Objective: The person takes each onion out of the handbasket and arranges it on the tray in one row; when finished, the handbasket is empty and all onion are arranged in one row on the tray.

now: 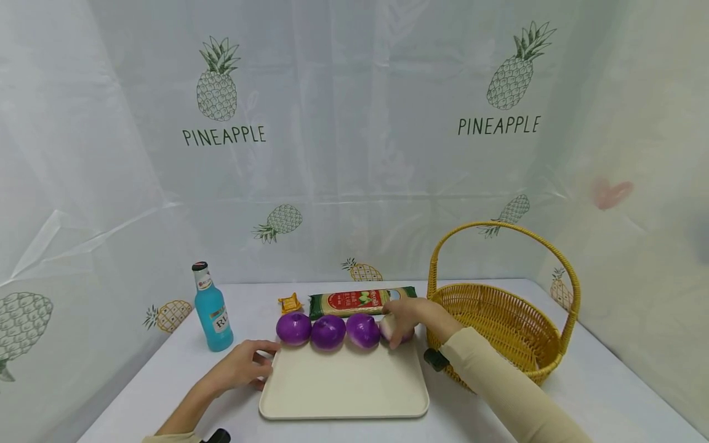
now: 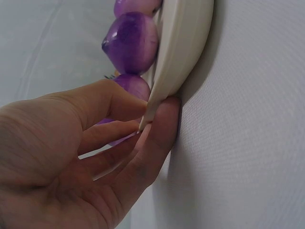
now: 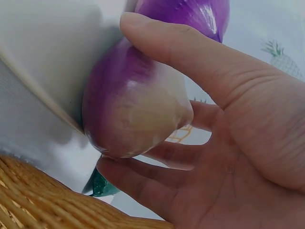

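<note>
A cream tray [image 1: 343, 387] lies on the table with a row of purple onions along its far edge. My left hand [image 1: 244, 367] pinches the tray's left rim, thumb above and fingers underneath, as the left wrist view shows. At the right end of the row, my right hand [image 1: 411, 314] grips a purple-and-white onion [image 3: 128, 105] between thumb and fingers. To its left sit three deeper purple onions: a near one [image 1: 362, 330], a middle one [image 1: 328, 333] and a leftmost one [image 1: 293, 328].
A wicker basket [image 1: 498, 314] with a tall handle stands right of the tray, close to my right forearm. Behind the onions lie a green-and-red noodle packet [image 1: 354, 300] and a small orange wrapped snack [image 1: 290, 303]. A blue bottle [image 1: 214, 314] stands at left.
</note>
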{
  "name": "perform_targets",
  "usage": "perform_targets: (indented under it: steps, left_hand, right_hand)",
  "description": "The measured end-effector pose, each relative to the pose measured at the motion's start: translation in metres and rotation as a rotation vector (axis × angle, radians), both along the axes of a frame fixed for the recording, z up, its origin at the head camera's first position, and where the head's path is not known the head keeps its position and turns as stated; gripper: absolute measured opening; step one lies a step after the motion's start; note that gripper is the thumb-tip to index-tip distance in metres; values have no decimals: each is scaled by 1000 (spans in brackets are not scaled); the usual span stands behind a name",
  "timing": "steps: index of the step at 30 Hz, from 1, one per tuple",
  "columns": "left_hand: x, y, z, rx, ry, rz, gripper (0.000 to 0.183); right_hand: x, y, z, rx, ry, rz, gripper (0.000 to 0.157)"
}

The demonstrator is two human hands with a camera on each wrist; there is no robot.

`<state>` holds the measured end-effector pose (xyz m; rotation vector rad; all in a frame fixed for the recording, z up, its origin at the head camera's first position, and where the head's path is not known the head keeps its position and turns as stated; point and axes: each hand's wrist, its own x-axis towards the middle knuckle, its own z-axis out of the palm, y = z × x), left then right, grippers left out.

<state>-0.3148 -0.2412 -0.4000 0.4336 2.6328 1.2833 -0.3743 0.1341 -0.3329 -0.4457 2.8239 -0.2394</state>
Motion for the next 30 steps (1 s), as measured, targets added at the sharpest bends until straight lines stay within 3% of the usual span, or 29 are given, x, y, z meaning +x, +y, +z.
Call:
perform_targets:
  steps: [6, 13, 21, 25, 30]
  left_hand:
    - [0, 0, 0, -4, 1, 1, 53]
    - [0, 0, -1, -8, 6, 4, 53]
    - [0, 0, 0, -19, 8, 13, 54]
    - [2, 3, 4, -22, 25, -20, 53]
    - [9, 9, 14, -157, 120, 3, 50]
  right_hand:
    - [2, 2, 4, -10, 0, 1, 78]
    - [9, 14, 18, -56, 36, 82, 73]
    - [31, 35, 33, -144, 111, 140, 63]
    - [48, 50, 38, -181, 164, 140, 61]
    - [77, 76, 40, -198, 261, 104, 66]
